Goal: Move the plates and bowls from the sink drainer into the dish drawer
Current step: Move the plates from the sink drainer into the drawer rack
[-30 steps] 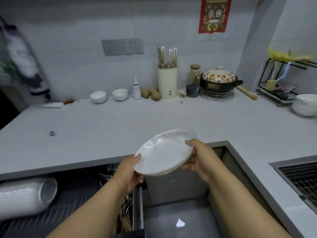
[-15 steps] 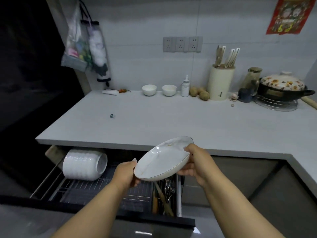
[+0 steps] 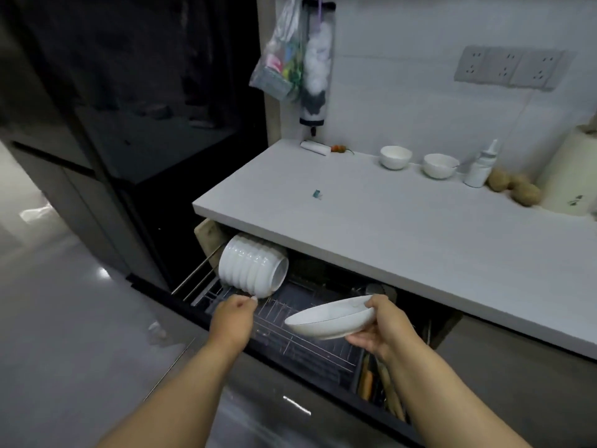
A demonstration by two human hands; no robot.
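The left hand (image 3: pixel 234 316), which half a second ago was gripping the plate's left rim, is now letting go and reaching toward the stack of white bowls (image 3: pixel 253 270); its fingers are curling loosely, fingertips at or just short of the lowest bowl's rim, and whether they are touching it cannot be told. The right hand (image 3: pixel 384 328) is now carrying the plate (image 3: pixel 332 320) alone, thumb lying over the right rim and fingers curling under the base. The plate is hanging tilted, low over the wire rack (image 3: pixel 310 341) of the open dish drawer (image 3: pixel 290 376), no longer at counter height. By this reading, the carry is ending and the placing step is beginning, the free hand perhaps steadying the bowls to make room.

Contents: the drawer's rack is holding the nested bowls, lying on their side at its left rear end, while its middle slots are standing bare beneath the plate. A narrow compartment (image 3: pixel 381 392) at the drawer's right is holding long utensils. On the counter (image 3: pixel 403 227), two small white bowls (image 3: pixel 416 161) are sitting near the wall.
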